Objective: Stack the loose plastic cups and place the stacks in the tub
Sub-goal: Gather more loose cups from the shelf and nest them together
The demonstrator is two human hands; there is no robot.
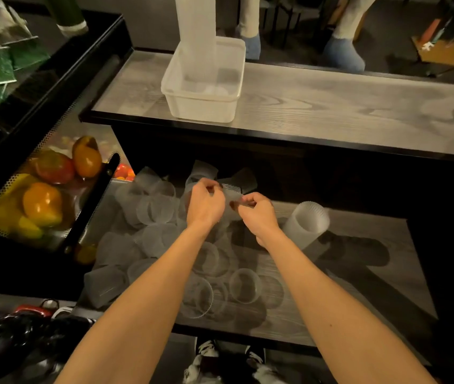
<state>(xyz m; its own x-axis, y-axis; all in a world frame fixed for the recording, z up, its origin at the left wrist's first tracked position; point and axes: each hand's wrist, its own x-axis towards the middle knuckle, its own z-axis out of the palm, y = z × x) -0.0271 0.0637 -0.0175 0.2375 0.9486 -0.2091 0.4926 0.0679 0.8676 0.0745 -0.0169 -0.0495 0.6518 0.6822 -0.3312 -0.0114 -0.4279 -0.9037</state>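
- The right hand (259, 214) pinched the rim of a clear cup (232, 199) between thumb and fingertips.
- The left hand (206, 202), fingers curled, pinched at the far side of that cup or of one nested against it. I could not tell which through the clear plastic.
- Both hands met above the far middle of the lower shelf (364, 273), and it looked to me like one cup was being fitted into another.
- Loose cups (156, 209) lay scattered round the hands, heaped to the left and spread nearer under the forearms, some upright and some tipped.
- A short stack (307, 223) lay on its side just right of the hands, not yet moved up.
- The tub (203, 109) sat on the upper shelf (345, 112), far from the hands, with a tall stack (196, 37) standing in it and running out of the top of the view.
- A basket (1, 206) of fruit sat to the left, no part of the job.
- By my reckoning, the work was partly done: one tall stack was in the tub, one short stack was waiting, and a good many cups were left to gather.
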